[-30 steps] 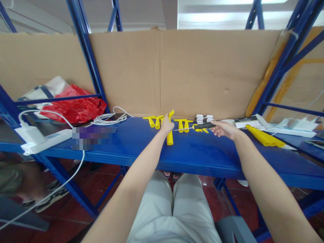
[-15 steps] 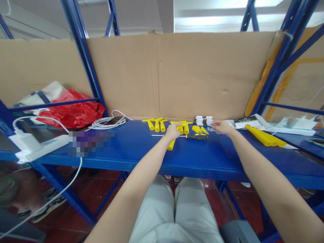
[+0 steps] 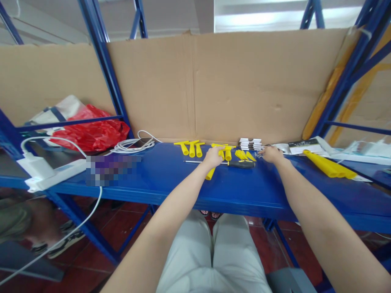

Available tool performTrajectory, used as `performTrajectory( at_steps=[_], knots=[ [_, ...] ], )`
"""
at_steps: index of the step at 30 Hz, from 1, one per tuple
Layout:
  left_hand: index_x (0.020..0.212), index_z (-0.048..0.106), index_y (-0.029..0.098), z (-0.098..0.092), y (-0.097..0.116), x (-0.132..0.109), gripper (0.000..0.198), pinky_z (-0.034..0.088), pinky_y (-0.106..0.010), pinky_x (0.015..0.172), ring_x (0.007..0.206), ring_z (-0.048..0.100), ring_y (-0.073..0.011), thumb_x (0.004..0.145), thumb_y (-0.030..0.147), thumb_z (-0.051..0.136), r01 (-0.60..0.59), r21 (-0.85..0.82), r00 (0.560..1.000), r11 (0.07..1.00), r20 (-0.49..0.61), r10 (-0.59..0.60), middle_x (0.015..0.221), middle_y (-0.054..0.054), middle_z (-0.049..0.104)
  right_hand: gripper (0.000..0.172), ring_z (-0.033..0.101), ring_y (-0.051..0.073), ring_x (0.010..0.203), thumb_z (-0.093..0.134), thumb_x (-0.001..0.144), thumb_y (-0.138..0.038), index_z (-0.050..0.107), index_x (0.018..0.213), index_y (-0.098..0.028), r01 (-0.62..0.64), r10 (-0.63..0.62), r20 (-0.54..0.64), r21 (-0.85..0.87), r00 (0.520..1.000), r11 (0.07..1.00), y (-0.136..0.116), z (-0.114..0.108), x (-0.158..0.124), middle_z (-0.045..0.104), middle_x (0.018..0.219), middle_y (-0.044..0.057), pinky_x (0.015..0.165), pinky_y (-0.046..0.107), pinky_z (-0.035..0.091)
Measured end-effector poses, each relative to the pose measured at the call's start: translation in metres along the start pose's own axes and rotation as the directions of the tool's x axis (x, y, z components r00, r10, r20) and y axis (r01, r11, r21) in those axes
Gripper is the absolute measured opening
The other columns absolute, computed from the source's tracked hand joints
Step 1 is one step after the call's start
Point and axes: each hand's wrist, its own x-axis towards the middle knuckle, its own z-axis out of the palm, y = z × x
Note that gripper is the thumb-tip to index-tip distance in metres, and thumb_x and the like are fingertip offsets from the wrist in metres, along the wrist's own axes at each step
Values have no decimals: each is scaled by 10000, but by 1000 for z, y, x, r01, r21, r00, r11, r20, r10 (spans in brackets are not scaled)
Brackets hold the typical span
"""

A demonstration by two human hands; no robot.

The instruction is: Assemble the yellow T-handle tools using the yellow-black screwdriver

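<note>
My left hand (image 3: 213, 157) is closed around a yellow T-shaped plastic part (image 3: 210, 173) that lies on the blue shelf (image 3: 171, 175). A screwdriver (image 3: 241, 164) with a black and yellow handle lies flat on the shelf just right of that hand, its shaft passing under it. My right hand (image 3: 270, 154) rests knuckles up near a stack of small white pieces (image 3: 250, 143); its fingers are curled and what they touch is hidden. More yellow T-shaped parts (image 3: 190, 147) and small yellow wedges (image 3: 243, 155) lie in a row along the back.
A cardboard sheet (image 3: 232, 85) backs the shelf. Long yellow tubes (image 3: 329, 167) and a dark-covered booklet (image 3: 302, 145) lie right. A coiled white cable (image 3: 131, 144), a red bag (image 3: 88, 130) and a white power strip (image 3: 51, 173) sit left. Blue rack uprights (image 3: 104, 69) frame the bay.
My right hand has laid the screwdriver down on the shelf and moved back to the white pieces. My left hand has lowered the yellow part from upright to lying on the shelf.
</note>
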Motion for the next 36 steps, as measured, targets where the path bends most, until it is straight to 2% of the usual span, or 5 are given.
performTrajectory(
  at_steps=[6,12,23,31,36],
  knots=[
    [1291,631,171,-1,3,-2,561,374,-293,1116,1270,549,-204,767,-8,542,-37,11,999,999,20,36,1330,-49,624,403,392,349,1336,495,812,-138,755,1086,-280,41,-38,102,-28,994,999,-13,-12,-12,519,1419,86,1068,613,306],
    [1297,625,187,1,5,-3,565,358,-293,1125,1284,535,-188,778,-15,530,-72,3,997,997,20,72,1333,-44,622,334,474,331,1262,491,846,-212,765,1037,-229,68,-64,106,-32,992,997,-20,-12,-14,606,1289,125,1057,538,348],
    [1316,608,168,1,9,-6,561,363,-283,1120,1295,525,-187,796,-14,500,-96,11,994,995,49,95,1347,-52,612,274,561,322,1154,488,815,-205,733,929,-157,-19,24,67,-79,997,997,-26,-16,-21,670,1091,181,991,499,393],
    [1284,638,198,3,8,-5,563,356,-320,1132,1289,533,-209,774,-19,537,-92,-19,995,996,32,92,1325,-51,627,228,588,338,1118,545,760,-203,745,855,-152,-53,52,53,16,997,998,-20,-9,-13,681,1061,193,945,469,453],
    [1279,643,228,5,10,-5,580,348,-348,1141,1278,543,-219,761,-19,552,-104,-22,994,994,31,104,1316,-40,634,93,618,336,1055,621,702,-208,700,655,-189,-104,89,89,175,992,979,-19,-3,-6,697,839,128,912,413,475]
  ],
)
